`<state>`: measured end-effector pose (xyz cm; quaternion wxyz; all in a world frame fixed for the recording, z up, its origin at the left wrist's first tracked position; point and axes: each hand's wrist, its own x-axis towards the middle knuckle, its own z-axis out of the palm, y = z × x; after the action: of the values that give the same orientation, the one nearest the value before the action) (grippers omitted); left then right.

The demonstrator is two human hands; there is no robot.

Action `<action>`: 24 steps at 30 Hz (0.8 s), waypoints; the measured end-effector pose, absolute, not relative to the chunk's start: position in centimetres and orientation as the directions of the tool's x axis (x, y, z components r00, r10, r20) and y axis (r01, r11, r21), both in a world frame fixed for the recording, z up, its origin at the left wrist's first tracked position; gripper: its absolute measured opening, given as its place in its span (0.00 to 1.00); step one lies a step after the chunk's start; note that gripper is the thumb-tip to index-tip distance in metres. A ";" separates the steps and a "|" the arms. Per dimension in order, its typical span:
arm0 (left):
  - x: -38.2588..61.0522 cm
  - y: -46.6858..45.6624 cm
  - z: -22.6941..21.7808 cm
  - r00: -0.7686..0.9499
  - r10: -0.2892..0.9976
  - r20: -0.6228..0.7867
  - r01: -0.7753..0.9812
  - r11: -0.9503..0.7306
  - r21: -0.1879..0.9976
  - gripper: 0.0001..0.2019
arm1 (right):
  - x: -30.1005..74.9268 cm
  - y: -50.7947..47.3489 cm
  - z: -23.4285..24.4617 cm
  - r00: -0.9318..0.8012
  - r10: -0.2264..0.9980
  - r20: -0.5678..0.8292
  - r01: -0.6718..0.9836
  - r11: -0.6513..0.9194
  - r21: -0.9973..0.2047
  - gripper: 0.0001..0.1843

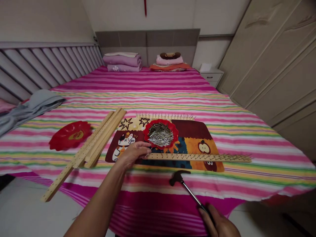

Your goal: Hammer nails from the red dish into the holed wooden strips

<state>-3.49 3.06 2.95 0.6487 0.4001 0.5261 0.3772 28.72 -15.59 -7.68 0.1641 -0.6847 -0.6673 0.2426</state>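
Observation:
My left hand [138, 150] is closed in a pinch at the left end of a wooden strip [180, 157], with what looks like a thin nail between thumb and fingers. Nails stand in a row along that strip, more crowded toward its right end. Just behind it, a red scalloped bowl [146, 133] holds a heap of loose nails [161, 134]. At the lower right, my right hand [218, 222] grips the dark handle of a claw hammer [190, 191]. The hammer's head is in front of the strip, apart from it.
Several drilled wooden strips [98, 138] lie to the left, one overhanging the bed's front edge. Beside them is another red dish [70, 135]. A nail-studded strip [165, 116] lies behind the patterned mat [197, 128]. Grey clothing [37, 103] rests at the far left of the striped bed [247, 131].

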 end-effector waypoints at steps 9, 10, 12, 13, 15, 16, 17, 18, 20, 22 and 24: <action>-1.9 2.1 1.1 0.099 0.931 -0.353 -0.239 0.366 0.899 0.20 | 28.3 -15.5 -7.3 0.010 0.985 -0.170 0.858 -0.096 -0.504 0.22; -1.6 2.1 0.8 0.081 0.941 -0.328 -0.235 0.338 0.911 0.19 | 28.2 -15.5 -7.3 0.015 0.986 -0.169 0.862 -0.098 -0.498 0.22; -1.0 2.3 0.1 0.042 0.962 -0.269 -0.196 0.272 0.942 0.18 | 28.2 -15.5 -7.3 0.022 0.988 -0.156 0.868 -0.096 -0.488 0.23; -0.7 2.3 -0.2 0.021 0.972 -0.235 -0.155 0.236 0.959 0.17 | 28.3 -15.5 -7.4 0.024 0.988 -0.152 0.869 -0.095 -0.485 0.23; -0.2 2.4 -0.9 -0.016 0.986 -0.164 -0.046 0.163 0.986 0.15 | 28.3 -15.5 -7.4 0.023 0.988 -0.152 0.872 -0.095 -0.481 0.24; 0.0 2.4 -1.1 -0.030 0.992 -0.126 0.013 0.126 0.992 0.13 | 28.3 -15.5 -7.4 0.021 0.988 -0.155 0.872 -0.094 -0.480 0.24; 0.1 2.4 -1.3 -0.038 0.995 -0.091 0.067 0.093 0.993 0.11 | 28.3 -15.6 -7.3 0.018 0.987 -0.160 0.872 -0.094 -0.480 0.23; 0.2 2.3 -1.4 -0.039 0.997 -0.060 0.115 0.065 0.991 0.10 | 28.3 -15.6 -7.3 0.018 0.987 -0.161 0.872 -0.094 -0.480 0.23; 0.2 2.3 -1.4 -0.030 0.999 -0.018 0.201 0.024 0.979 0.09 | 28.3 -15.6 -7.2 0.018 0.987 -0.159 0.872 -0.093 -0.480 0.23; 0.1 2.2 -1.4 -0.015 1.000 0.015 0.283 -0.010 0.959 0.08 | 28.2 -15.7 -7.2 0.025 0.988 -0.151 0.875 -0.094 -0.475 0.23; 0.2 2.2 -1.3 0.006 0.999 0.047 0.359 -0.046 0.932 0.07 | 28.2 -15.7 -7.2 0.035 0.991 -0.131 0.878 -0.093 -0.469 0.23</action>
<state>0.15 2.17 -1.28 0.3877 0.5940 0.5715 0.4126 28.18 -15.71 -7.21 0.1311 -0.7074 -0.6605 0.2148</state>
